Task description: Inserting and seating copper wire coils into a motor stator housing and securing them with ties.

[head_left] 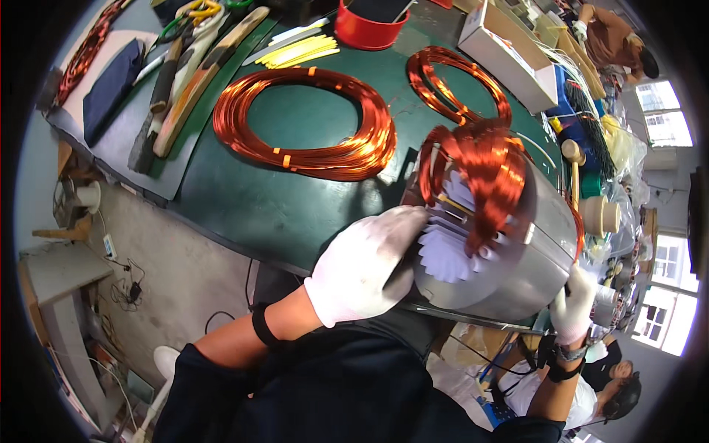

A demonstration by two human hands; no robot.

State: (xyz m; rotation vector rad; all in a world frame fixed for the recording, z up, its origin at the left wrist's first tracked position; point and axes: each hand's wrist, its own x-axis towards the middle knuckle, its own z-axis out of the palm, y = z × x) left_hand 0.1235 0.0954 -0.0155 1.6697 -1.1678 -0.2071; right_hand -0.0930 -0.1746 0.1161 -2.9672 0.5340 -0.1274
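A grey metal motor stator (509, 277) lies on its side on the bench, with a toothed ring of white slot liners (445, 255) at its left end. Bundled copper windings (491, 173) loop out of that end, somewhat blurred. My left hand (365, 266), in a white glove, is curled beside the liners; the stator's rim hides its fingertips. At the stator's right end my right hand (574, 303), also gloved, has its fingers bent near a strand of copper wire (577, 229). What either hand grips is hidden.
Two coils of copper wire, a large coil (306, 159) and a smaller coil (425, 81), lie on the green bench (244, 214). Yellow strips (299, 53), a red tub (369, 29), wooden sticks (210, 81) and a white box (509, 63) stand behind. Other people (620, 40) are at the right.
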